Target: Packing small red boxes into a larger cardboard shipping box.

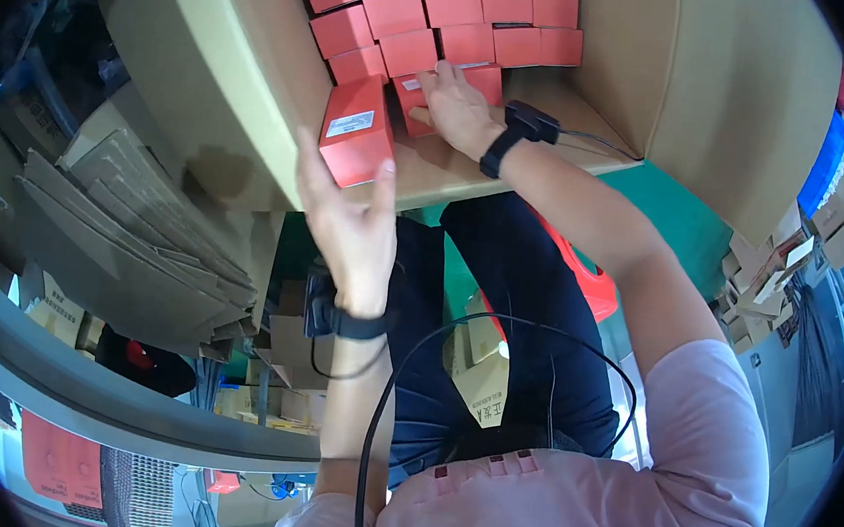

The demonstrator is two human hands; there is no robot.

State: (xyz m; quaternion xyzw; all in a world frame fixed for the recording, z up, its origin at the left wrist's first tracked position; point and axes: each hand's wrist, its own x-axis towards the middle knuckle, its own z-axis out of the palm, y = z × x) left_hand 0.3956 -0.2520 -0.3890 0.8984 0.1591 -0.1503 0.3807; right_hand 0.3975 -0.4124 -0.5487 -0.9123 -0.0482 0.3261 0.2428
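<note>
A red box (358, 132) with a white label on top stands at the front of a large cardboard carton (574, 131). My left hand (349, 232) is at its near end, thumb on one side and fingers on the other, spread apart; firm contact cannot be made out. To the right, my right hand (453, 106) lies over a second red box (488, 84), fingers on its top and thumb lower down on its near side. Part of that box is hidden under the hand. Behind both, several more red boxes (393, 15) are stacked in rows.
The carton's left wall (234, 56) and right wall (625, 61) flank the boxes. Folded cardboard sheets (133, 238) lean at the left. A black cable (457, 319) loops across my lap. Below the carton are a red plastic item (595, 289) and green floor (681, 226).
</note>
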